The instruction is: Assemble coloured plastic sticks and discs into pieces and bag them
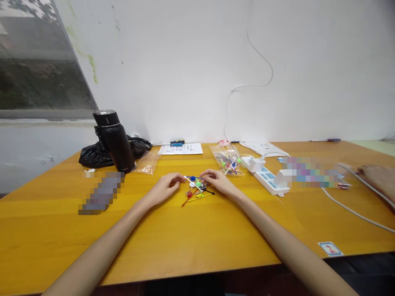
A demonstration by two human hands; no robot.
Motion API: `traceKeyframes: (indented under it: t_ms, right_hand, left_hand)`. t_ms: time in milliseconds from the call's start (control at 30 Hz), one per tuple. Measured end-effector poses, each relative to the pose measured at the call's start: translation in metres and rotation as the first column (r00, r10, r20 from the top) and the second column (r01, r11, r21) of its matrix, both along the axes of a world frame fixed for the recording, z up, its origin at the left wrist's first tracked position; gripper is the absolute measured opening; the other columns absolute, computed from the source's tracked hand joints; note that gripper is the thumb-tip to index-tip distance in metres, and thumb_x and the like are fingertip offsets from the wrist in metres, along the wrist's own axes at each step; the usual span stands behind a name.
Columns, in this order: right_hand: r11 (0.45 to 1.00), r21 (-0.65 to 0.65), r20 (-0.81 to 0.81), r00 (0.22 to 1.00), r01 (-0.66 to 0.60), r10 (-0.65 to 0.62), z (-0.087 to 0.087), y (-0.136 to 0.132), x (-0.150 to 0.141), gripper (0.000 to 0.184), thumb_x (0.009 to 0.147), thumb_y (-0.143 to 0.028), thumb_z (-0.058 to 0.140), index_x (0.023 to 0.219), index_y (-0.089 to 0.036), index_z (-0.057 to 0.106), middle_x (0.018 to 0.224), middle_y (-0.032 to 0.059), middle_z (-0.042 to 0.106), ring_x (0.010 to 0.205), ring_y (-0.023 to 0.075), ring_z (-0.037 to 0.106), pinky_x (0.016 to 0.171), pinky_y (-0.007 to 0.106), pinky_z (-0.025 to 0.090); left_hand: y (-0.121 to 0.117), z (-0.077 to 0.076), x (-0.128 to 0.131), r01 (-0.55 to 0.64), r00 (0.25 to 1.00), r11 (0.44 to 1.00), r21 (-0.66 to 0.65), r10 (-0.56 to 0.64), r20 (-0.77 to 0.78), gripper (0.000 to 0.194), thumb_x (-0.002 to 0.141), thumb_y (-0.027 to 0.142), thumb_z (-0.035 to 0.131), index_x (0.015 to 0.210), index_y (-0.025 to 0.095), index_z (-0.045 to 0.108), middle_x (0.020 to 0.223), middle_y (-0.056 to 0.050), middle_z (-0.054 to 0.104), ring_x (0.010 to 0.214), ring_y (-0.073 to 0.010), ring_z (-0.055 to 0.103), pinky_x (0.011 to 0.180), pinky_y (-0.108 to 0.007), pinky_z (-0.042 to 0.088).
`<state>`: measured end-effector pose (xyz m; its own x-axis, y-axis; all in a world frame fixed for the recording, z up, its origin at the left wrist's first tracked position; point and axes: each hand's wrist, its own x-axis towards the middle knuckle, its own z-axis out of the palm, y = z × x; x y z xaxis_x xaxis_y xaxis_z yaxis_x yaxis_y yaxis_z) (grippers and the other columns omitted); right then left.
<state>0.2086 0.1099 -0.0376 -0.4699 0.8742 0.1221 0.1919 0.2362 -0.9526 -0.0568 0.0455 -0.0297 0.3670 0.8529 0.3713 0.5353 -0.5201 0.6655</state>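
Between my hands lies a small cluster of plastic spinner pointers, each a thin arrow with a round hub. A white pointer (196, 186), a blue pointer (193, 178), a red pointer (187, 200), a yellow pointer (200, 198) and a black pointer (210, 192) overlap, with a green hub (198, 183) among them. My left hand (166, 189) rests at the left, fingers curved and thumb apart, fingertips by the white pointer's end. From the right, my right hand (219, 183) has its fingertips closed at the blue pointer's end; the exact contact is small.
Behind my right hand is a clear bag (228, 160) of more coloured pointers. A white power strip (268, 179) with plugs stands right of it. At left are a black bottle (115, 142) and a blurred flat object (103, 192). Another person's hand (378, 179) is far right.
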Motion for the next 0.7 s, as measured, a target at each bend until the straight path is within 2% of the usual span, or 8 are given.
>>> traceKeyframes:
  t_ms: [133,333,500,600,700]
  right_hand:
    - [0.998,-0.056,-0.052,0.998,0.015,-0.018,-0.0020,0.0044,0.0010,0.025,0.082,-0.037,0.066,0.097,-0.017,0.066,0.082,0.0027,0.073,0.071,0.0147,0.065,0.074,0.029,0.051]
    - [0.995,-0.092,-0.066,0.997,0.042,-0.048,0.0042,0.0032,0.0020,0.032,0.079,-0.044,0.068,0.097,-0.017,0.067,0.082,0.0033,0.072,0.071,0.0146,0.063,0.070,0.028,0.048]
    - [0.990,-0.119,-0.097,0.991,0.079,-0.091,0.0045,0.0048,0.0019,0.035,0.077,-0.044,0.070,0.099,-0.016,0.069,0.084,0.0042,0.073,0.070,0.0137,0.062,0.070,0.028,0.047]
    - [0.988,-0.120,-0.113,0.988,0.093,-0.107,0.0045,0.0054,0.0019,0.035,0.078,-0.044,0.070,0.100,-0.017,0.069,0.087,0.0051,0.073,0.073,0.0140,0.063,0.072,0.028,0.047]
    - [0.989,-0.107,-0.120,0.986,0.105,-0.118,0.0069,0.0043,0.0017,0.034,0.080,-0.044,0.069,0.101,-0.018,0.069,0.089,0.0047,0.074,0.078,0.0151,0.064,0.074,0.028,0.047]
  left_hand:
    - [-0.0011,-0.0002,0.0007,-0.004,1.000,1.000,-0.025,0.004,0.023,0.029,0.091,0.020,0.048,0.110,0.022,0.069,0.114,-0.007,0.072,0.106,-0.0227,0.067,0.097,-0.038,0.051]
    - [-0.0025,0.0023,0.0014,-0.027,0.999,0.998,-0.063,0.029,0.035,0.027,0.092,0.022,0.047,0.109,0.023,0.068,0.113,-0.006,0.073,0.106,-0.0230,0.067,0.095,-0.037,0.051]
    - [-0.0031,0.0009,0.0044,-0.034,0.995,0.997,-0.072,0.040,0.089,0.018,0.094,0.025,0.048,0.101,0.022,0.065,0.109,-0.006,0.072,0.101,-0.0224,0.067,0.091,-0.035,0.051]
    - [-0.0042,0.0004,0.0075,-0.014,0.987,0.996,-0.087,0.028,0.156,0.014,0.095,0.030,0.050,0.101,0.022,0.060,0.112,-0.007,0.070,0.104,-0.0225,0.066,0.090,-0.035,0.052]
    - [-0.0043,-0.0002,0.0091,-0.054,0.980,0.996,-0.074,0.067,0.187,0.014,0.096,0.032,0.050,0.103,0.023,0.057,0.120,-0.008,0.067,0.110,-0.0228,0.064,0.095,-0.038,0.050]
